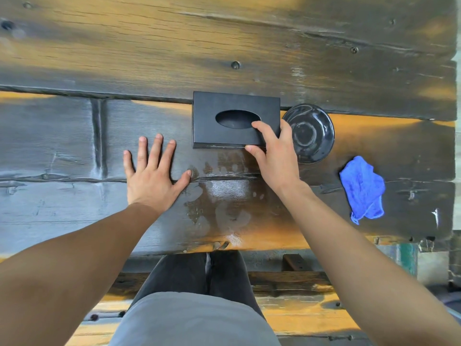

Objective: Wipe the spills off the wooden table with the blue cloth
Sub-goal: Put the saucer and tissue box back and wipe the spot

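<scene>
The blue cloth [363, 189] lies crumpled on the dark wooden table [62, 151] at the right, with neither hand on it. A wet, shiny patch [224, 196] spreads over the planks near the front edge, between my two arms. My left hand [153, 173] rests flat on the table with its fingers spread, just left of the wet patch. My right hand [273, 152] grips the near right corner of a black tissue box [222, 121] that sits on the table beyond the wet patch.
A black saucer [311, 133] sits right of the tissue box, partly behind my right hand. The table's right edge is just past the cloth. My legs and a wooden bench [299, 318] are below the front edge.
</scene>
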`<state>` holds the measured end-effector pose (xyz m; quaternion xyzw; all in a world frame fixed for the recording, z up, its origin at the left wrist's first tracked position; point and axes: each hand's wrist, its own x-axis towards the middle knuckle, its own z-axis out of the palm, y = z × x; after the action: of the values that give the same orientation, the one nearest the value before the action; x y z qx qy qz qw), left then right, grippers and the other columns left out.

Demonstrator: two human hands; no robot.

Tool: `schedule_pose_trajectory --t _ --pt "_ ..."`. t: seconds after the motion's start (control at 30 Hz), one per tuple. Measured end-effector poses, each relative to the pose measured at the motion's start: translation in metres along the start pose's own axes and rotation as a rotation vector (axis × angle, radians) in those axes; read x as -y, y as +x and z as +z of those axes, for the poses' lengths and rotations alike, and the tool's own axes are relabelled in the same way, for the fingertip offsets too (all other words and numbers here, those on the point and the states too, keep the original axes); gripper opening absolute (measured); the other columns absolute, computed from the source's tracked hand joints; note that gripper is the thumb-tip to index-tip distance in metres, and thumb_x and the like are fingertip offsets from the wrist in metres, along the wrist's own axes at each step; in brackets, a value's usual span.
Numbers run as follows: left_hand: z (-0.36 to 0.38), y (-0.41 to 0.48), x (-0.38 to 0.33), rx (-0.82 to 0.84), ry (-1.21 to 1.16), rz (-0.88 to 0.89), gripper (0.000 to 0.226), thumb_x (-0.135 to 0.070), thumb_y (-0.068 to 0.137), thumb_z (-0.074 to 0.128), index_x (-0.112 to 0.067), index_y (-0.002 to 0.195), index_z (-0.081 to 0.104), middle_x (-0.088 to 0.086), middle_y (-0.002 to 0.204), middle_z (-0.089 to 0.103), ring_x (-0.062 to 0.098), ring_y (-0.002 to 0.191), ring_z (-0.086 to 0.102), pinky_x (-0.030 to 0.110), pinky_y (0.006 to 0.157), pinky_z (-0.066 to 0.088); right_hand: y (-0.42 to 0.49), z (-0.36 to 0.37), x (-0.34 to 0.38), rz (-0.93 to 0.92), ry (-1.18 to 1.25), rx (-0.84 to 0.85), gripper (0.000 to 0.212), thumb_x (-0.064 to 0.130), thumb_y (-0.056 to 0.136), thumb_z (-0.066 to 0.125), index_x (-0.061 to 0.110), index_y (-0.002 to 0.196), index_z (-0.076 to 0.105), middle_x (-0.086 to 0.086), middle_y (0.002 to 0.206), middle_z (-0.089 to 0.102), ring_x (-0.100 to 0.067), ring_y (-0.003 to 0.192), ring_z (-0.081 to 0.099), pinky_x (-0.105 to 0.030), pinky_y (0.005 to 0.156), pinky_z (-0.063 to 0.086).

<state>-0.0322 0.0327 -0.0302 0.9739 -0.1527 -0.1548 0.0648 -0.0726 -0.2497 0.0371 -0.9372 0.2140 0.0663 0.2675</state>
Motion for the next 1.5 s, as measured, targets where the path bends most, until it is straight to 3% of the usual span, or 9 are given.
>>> schedule_pose_trajectory --t 0.5,0.77,0.97,1.07,1.17,1.33,1.5 --pt "0.0 0.001 0.001 0.006 -0.004 0.003 0.081 -0.077 0.093 0.028 -0.035 0.162 0.015 -0.003 0.172 0.011 0.028 0.159 -0.003 0.062 0.125 0.001 0.007 0.005 -0.002 0.027 -0.022 -0.025 0.055 0.035 0.095 0.068 0.041 0.142 0.042 -0.009 0.161 0.026 -0.032 0.148 0.03 -0.05 0.118 0.037" --pt "-0.003 0.001 0.0 0.03 -0.003 -0.003 0.081 -0.077 0.093 0.027 -0.036 0.162 0.013 -0.003 0.172 0.008 0.027 0.159 -0.006 0.061 0.125 -0.002 0.0 0.003 -0.001 0.063 -0.094 -0.033 0.078 0.047 0.095 0.064 0.047 0.157 0.017 -0.011 0.169 0.009 -0.03 0.154 0.018 -0.051 0.121 0.022" --pt "-0.008 0.002 0.002 0.085 -0.05 -0.001 0.079 -0.075 0.095 0.031 -0.037 0.161 0.011 -0.004 0.172 0.004 0.026 0.159 -0.011 0.059 0.124 -0.008 -0.028 -0.004 -0.028 0.061 -0.059 -0.133 0.064 0.044 0.099 0.056 0.035 0.156 0.028 -0.004 0.168 0.019 -0.022 0.153 0.02 -0.049 0.118 0.025" --pt "-0.009 0.002 0.0 0.076 -0.101 -0.015 0.071 -0.063 0.098 0.04 -0.032 0.16 0.021 0.0 0.172 0.01 0.028 0.159 -0.005 0.059 0.123 -0.005 -0.047 -0.01 -0.06 0.116 -0.067 -0.175 0.056 0.041 0.101 0.053 0.031 0.154 0.035 -0.002 0.167 0.024 -0.022 0.152 0.024 -0.051 0.114 0.03" --pt "-0.01 -0.008 -0.018 -0.012 -0.184 -0.027 0.063 -0.051 0.093 0.045 -0.016 0.145 0.045 0.01 0.161 0.032 0.03 0.154 0.019 0.057 0.122 0.01 -0.069 -0.018 -0.101 0.204 -0.095 -0.199 0.052 0.039 0.102 0.051 0.029 0.152 0.039 -0.002 0.165 0.029 -0.022 0.15 0.027 -0.051 0.11 0.034" --pt "-0.002 -0.041 -0.092 -0.033 -0.235 0.171 0.051 -0.047 0.093 0.049 -0.015 0.131 0.057 0.008 0.147 0.046 0.028 0.138 0.043 0.05 0.11 0.026 -0.095 -0.036 -0.179 0.357 -0.151 -0.204 0.049 0.041 0.101 0.051 0.028 0.148 0.045 -0.006 0.16 0.037 -0.028 0.146 0.033 -0.055 0.106 0.038" --pt "0.019 -0.065 -0.184 0.107 -0.132 0.424 0.06 -0.053 0.096 0.046 -0.022 0.147 0.045 0.004 0.161 0.034 0.024 0.152 0.027 0.052 0.114 0.027 -0.101 -0.057 -0.242 0.352 -0.208 -0.157 0.052 0.047 0.099 0.051 0.031 0.148 0.046 -0.005 0.162 0.035 -0.03 0.148 0.03 -0.056 0.111 0.034"
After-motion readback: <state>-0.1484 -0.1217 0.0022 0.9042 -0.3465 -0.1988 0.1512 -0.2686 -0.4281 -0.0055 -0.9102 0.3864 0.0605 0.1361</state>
